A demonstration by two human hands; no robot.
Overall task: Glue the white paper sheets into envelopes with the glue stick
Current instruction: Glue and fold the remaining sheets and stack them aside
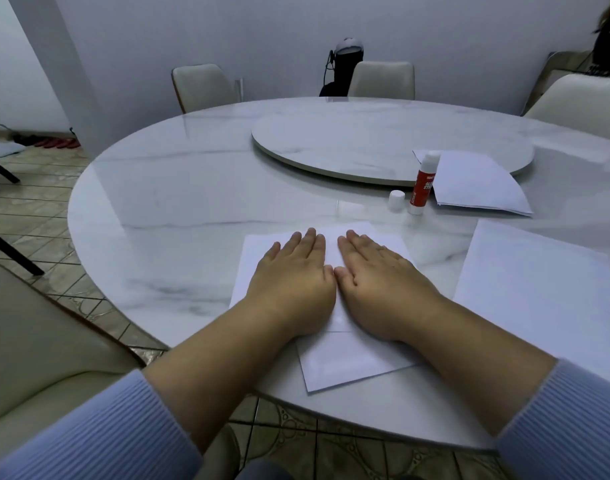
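left hand point(293, 271) flat, fingers straight, pressing folded white paper sheet point(352, 362) at near table edge | right hand point(376, 275) likewise | uncapped red-and-white glue stick point(424, 181) upright far right, apparently touching stacked white sheets point(476, 185)

Left hand point(294, 271) and right hand point(378, 277) lie side by side — palms down, fingers straight.

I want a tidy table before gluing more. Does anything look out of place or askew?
The glue stick stands uncapped, its cap loose on the table beside it. The folded paper under both flat hands lies turned at an angle. Nothing looks spilled or torn.
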